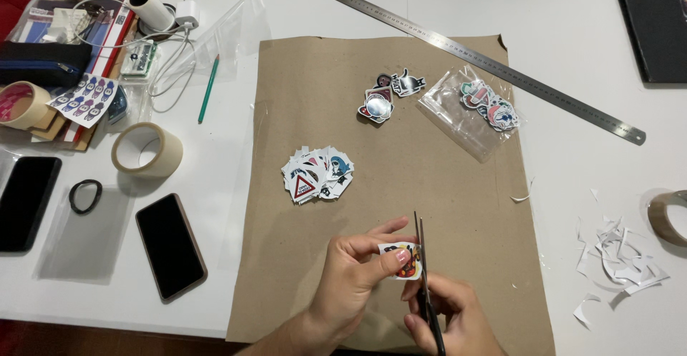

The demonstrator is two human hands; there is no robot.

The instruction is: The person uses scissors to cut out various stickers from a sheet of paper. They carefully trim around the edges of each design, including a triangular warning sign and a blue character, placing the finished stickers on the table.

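My left hand point(354, 270) pinches a small colourful sticker point(399, 259) over the near edge of a brown paper sheet point(379, 184). My right hand point(451, 317) grips black scissors point(424, 270) whose blades point away from me and lie against the sticker's right side. A heap of cut stickers point(317, 173) lies on the paper just beyond my hands. Further back sit a few more stickers point(386, 97) and a clear bag point(472, 113) with stickers inside.
A long steel ruler point(494, 66) crosses the paper's far right corner. White paper scraps point(619, 259) and a brown tape roll point(669, 216) lie right. On the left: masking tape point(147, 148), two dark phones point(170, 245) point(27, 202), a hair tie point(85, 196), a green pencil point(208, 88), clutter.
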